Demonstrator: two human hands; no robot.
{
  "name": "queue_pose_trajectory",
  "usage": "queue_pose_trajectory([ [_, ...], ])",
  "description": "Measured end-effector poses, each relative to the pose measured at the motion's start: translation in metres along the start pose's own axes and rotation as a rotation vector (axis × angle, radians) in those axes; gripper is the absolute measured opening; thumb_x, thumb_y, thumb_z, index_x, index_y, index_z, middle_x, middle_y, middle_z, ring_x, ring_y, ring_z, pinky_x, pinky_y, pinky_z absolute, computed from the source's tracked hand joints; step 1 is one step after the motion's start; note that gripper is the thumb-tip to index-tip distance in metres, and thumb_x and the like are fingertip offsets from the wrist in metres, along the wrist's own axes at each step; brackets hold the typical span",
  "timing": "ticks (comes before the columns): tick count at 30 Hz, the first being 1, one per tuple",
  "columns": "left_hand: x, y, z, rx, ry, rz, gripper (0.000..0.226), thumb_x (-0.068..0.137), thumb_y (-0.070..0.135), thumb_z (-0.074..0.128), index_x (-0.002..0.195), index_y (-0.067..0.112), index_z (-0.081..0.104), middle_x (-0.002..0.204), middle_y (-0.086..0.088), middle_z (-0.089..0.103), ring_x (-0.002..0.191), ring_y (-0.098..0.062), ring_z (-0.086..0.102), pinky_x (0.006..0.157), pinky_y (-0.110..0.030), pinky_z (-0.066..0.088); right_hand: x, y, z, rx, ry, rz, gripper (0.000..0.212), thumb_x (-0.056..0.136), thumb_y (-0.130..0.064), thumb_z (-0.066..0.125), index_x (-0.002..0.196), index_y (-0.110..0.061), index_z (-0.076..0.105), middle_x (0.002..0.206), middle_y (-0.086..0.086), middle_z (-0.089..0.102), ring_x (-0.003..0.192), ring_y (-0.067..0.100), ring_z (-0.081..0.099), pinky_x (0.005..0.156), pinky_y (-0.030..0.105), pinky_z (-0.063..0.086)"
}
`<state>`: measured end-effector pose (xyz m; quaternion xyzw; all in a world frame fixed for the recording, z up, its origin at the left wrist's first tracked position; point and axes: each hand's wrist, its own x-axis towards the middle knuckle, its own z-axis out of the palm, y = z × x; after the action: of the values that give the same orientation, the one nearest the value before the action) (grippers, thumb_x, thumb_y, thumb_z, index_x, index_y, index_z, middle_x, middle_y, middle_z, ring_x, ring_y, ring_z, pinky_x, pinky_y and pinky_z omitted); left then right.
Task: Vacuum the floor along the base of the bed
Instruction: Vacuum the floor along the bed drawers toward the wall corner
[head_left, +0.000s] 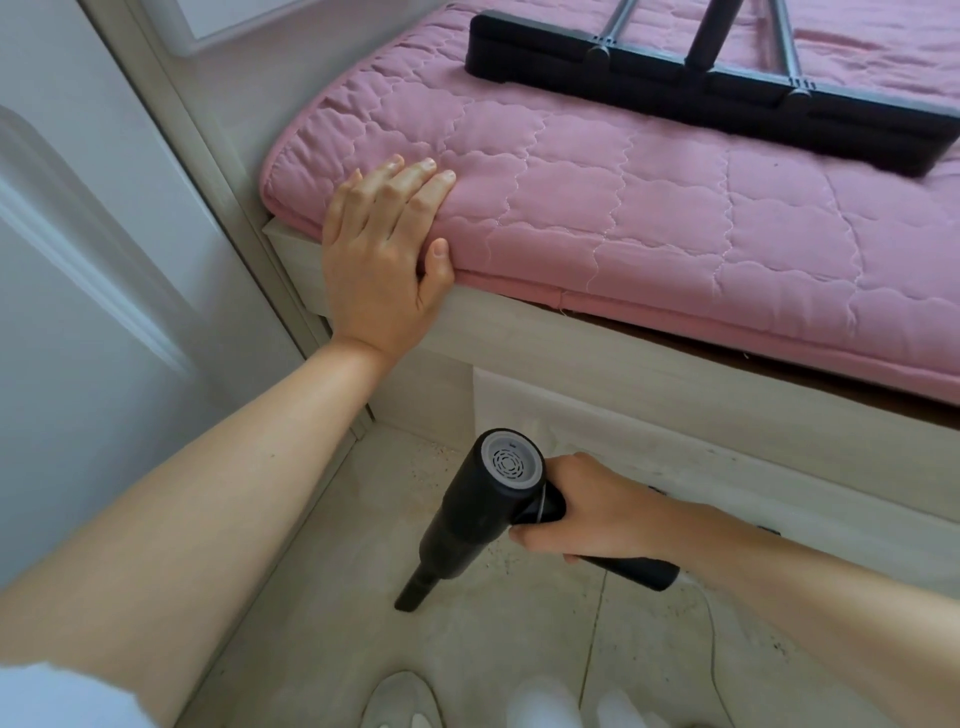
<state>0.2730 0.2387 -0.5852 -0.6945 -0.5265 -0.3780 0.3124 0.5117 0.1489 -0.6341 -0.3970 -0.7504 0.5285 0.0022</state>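
Vacuum (470, 512): black handheld, handle in right hand (587, 512), nozzle down on floor (467, 649).
Left hand (387, 249): flat, fingers straight, on pink mattress pad (649, 228).

Ahead of my right hand (597, 512) the bed base (649, 441) blocks passage; left of it the door (104, 312) closes the corner. Below it, open floor (337, 545), seemingly gritty, offers room.

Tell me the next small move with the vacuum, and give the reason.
Probably sweep the nozzle toward the bed base. The right hand grips the handheld vacuum, its tip aimed at the floor away from the bed, while specks lie along the base; the left hand rests on the mattress pad.
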Motion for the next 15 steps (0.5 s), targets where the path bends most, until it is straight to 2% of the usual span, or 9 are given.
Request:
queue_pose_trajectory([
  [3, 0.000, 0.000, 0.002, -0.001, 0.009, 0.001, 0.055, 0.100, 0.037, 0.021, 0.132, 0.014, 0.059, 0.136, -0.004, 0.058, 0.129, -0.027, 0.051, 0.107, -0.049, 0.035, -0.002, 0.001, -0.004, -0.043, 0.002, 0.004, 0.021, 0.082, -0.026, 0.067, 0.102, -0.028, 0.061, 0.078, -0.003, 0.066, 0.055, 0.002, 0.062, 0.053, 0.019, 0.051],
  [5, 0.000, 0.000, 0.002, -0.001, 0.015, 0.002, 0.055, 0.100, 0.037, 0.021, 0.132, 0.013, 0.059, 0.136, -0.004, 0.059, 0.128, -0.028, 0.051, 0.107, -0.049, 0.036, -0.002, 0.004, -0.005, -0.041, 0.033, -0.014, 0.025, 0.082, -0.029, 0.068, 0.105, -0.027, 0.060, 0.082, -0.004, 0.067, 0.061, 0.003, 0.064, 0.054, 0.019, 0.051],
  [7, 0.000, -0.001, 0.002, 0.002, 0.018, 0.003, 0.055, 0.100, 0.037, 0.021, 0.132, 0.013, 0.059, 0.135, -0.005, 0.059, 0.128, -0.028, 0.051, 0.106, -0.050, 0.036, -0.001, 0.008, -0.005, -0.060, 0.085, -0.033, 0.028, 0.081, -0.035, 0.070, 0.106, -0.031, 0.058, 0.089, -0.005, 0.068, 0.068, 0.004, 0.066, 0.057, 0.016, 0.051],
  [9, 0.000, -0.001, 0.003, 0.005, 0.019, 0.006, 0.056, 0.100, 0.037, 0.020, 0.132, 0.013, 0.059, 0.135, -0.005, 0.059, 0.128, -0.028, 0.051, 0.106, -0.050, 0.036, 0.002, 0.011, -0.005, -0.110, 0.144, -0.047, 0.028, 0.081, -0.039, 0.070, 0.104, -0.038, 0.053, 0.090, -0.010, 0.068, 0.069, -0.004, 0.063, 0.060, 0.013, 0.049],
  [13, 0.000, -0.001, 0.003, 0.005, 0.018, 0.007, 0.055, 0.100, 0.037, 0.021, 0.132, 0.013, 0.059, 0.135, -0.005, 0.058, 0.128, -0.028, 0.051, 0.106, -0.050, 0.036, 0.005, 0.015, -0.002, -0.186, 0.263, -0.058, 0.037, 0.080, -0.045, 0.068, 0.112, -0.034, 0.054, 0.091, -0.017, 0.066, 0.080, -0.001, 0.063, 0.075, 0.022, 0.054],
  [15, 0.000, -0.001, 0.003, 0.011, 0.021, 0.009, 0.054, 0.100, 0.036, 0.022, 0.132, 0.013, 0.059, 0.135, -0.005, 0.059, 0.128, -0.028, 0.051, 0.106, -0.050, 0.036, 0.007, 0.016, -0.001, -0.204, 0.293, -0.071, 0.042, 0.080, -0.048, 0.068, 0.117, -0.033, 0.053, 0.091, -0.021, 0.064, 0.084, 0.000, 0.062, 0.078, 0.022, 0.053],
])
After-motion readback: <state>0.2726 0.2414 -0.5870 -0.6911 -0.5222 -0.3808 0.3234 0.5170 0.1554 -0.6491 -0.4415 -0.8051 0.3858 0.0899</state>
